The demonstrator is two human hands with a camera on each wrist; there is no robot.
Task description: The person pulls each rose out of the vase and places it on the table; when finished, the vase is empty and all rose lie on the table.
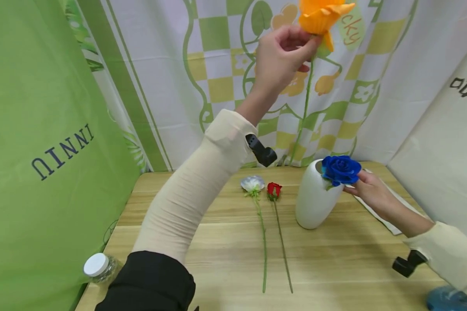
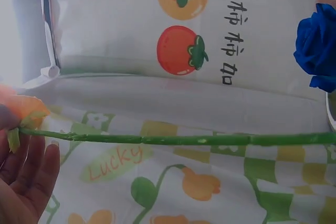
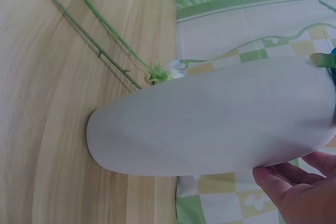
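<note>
Well, orange flower [image 1: 321, 19]: head view, I see it raised above the white vase [image 1: 315, 201], the left hand [image 1: 278, 56] pinching it just under the bloom.
White vase: on the table [image 1: 225, 259], blue rose [image 1: 340, 169] at its mouth, right hand [image 1: 373, 194] at its right side.
White flower [image 1: 253, 184], red rose [image 1: 274, 190]: lying left of the white vase, the red one nearer.
Green stem [image 2: 210, 140]: left wrist view, extending from the left hand's pinch.
Vase wall [image 3: 210, 124]: right wrist view, right thumb and fingers curved against it near the mouth.

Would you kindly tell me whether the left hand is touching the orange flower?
Touching. In the head view, the left hand pinches the orange flower just beneath its petals.
</note>
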